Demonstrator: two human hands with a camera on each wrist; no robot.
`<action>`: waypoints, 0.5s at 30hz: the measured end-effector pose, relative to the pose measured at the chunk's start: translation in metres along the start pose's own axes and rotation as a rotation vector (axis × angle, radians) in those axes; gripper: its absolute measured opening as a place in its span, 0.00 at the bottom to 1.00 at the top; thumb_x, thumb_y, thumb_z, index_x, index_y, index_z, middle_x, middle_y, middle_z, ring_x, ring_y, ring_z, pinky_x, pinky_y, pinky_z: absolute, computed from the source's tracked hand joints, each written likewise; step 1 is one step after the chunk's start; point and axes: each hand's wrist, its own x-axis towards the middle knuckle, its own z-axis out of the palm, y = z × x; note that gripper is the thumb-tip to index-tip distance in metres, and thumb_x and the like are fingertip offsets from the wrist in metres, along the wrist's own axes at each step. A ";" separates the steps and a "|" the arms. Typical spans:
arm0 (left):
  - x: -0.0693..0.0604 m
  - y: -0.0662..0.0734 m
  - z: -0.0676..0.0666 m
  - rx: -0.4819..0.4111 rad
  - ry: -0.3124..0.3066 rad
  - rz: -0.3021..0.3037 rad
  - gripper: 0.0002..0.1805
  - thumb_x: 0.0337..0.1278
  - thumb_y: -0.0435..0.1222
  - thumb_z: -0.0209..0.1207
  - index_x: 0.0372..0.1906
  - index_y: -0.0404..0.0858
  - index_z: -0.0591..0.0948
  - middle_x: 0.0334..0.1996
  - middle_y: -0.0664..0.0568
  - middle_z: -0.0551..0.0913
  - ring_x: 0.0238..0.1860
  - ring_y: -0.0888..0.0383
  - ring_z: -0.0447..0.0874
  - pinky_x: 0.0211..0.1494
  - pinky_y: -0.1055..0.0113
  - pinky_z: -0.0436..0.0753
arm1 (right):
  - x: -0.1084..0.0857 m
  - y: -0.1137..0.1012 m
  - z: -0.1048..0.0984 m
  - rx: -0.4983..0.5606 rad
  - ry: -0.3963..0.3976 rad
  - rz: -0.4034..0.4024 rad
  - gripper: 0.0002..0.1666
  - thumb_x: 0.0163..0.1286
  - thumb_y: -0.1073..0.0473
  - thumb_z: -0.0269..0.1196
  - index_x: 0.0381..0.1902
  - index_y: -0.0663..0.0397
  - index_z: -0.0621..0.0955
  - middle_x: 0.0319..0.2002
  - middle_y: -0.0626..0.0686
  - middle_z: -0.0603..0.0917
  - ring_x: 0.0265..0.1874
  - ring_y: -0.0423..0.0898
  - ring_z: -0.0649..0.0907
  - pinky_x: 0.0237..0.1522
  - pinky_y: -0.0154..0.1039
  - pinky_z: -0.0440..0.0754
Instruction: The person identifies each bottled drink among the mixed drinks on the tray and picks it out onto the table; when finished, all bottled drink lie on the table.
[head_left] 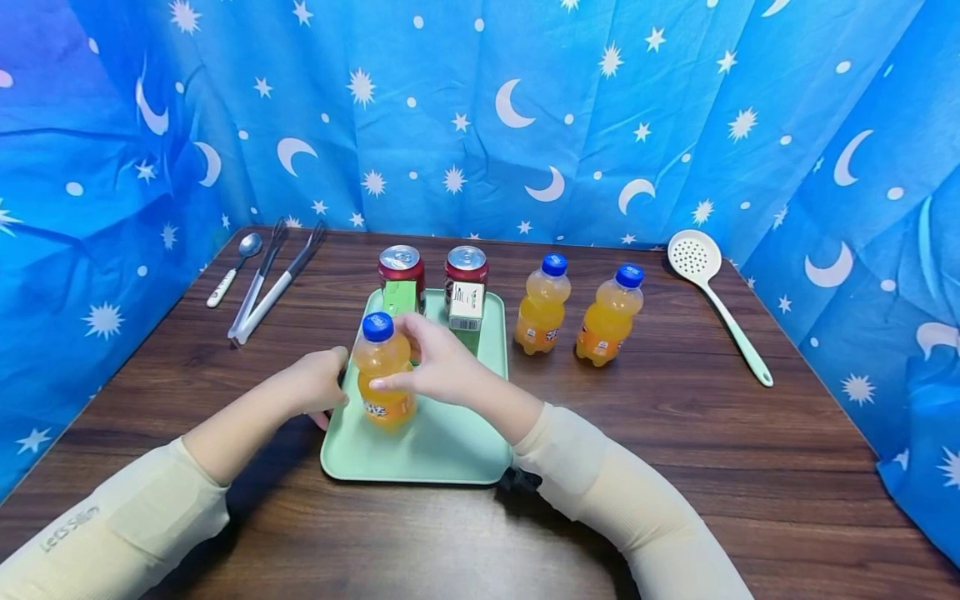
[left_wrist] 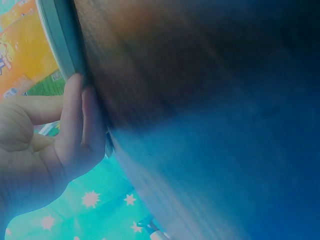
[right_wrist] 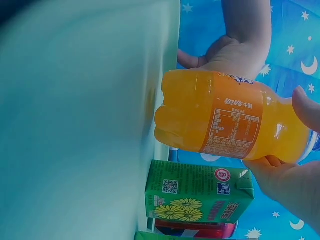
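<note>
My right hand (head_left: 442,358) grips a small bottle of orange soda (head_left: 386,400) with a blue cap, thumb and fingers round its upper part. The bottle stands nearly upright over the left part of a pale green tray (head_left: 450,454); whether its base touches the tray I cannot tell. My left hand (head_left: 322,379) holds the tray's left rim, its fingertips against the edge in the left wrist view. Behind the bottle on the tray are two green drink cartons (head_left: 400,296), one with yellow flowers facing the right wrist view. Two red cans (head_left: 467,260) stand behind them.
Two more orange soda bottles (head_left: 542,308) stand right of the tray. A slotted skimmer (head_left: 720,304) lies at the far right. Far left are a spoon (head_left: 234,271) and tongs (head_left: 273,292). Blue star-patterned cloth (head_left: 517,125) surrounds the wooden table (head_left: 675,433).
</note>
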 end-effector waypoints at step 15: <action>-0.002 0.003 -0.001 0.006 0.003 -0.003 0.15 0.48 0.20 0.57 0.41 0.26 0.67 0.31 0.39 0.72 0.20 0.53 0.80 0.18 0.64 0.84 | -0.006 0.002 -0.005 -0.001 0.015 0.033 0.36 0.53 0.55 0.73 0.57 0.53 0.70 0.51 0.47 0.76 0.54 0.42 0.76 0.57 0.38 0.75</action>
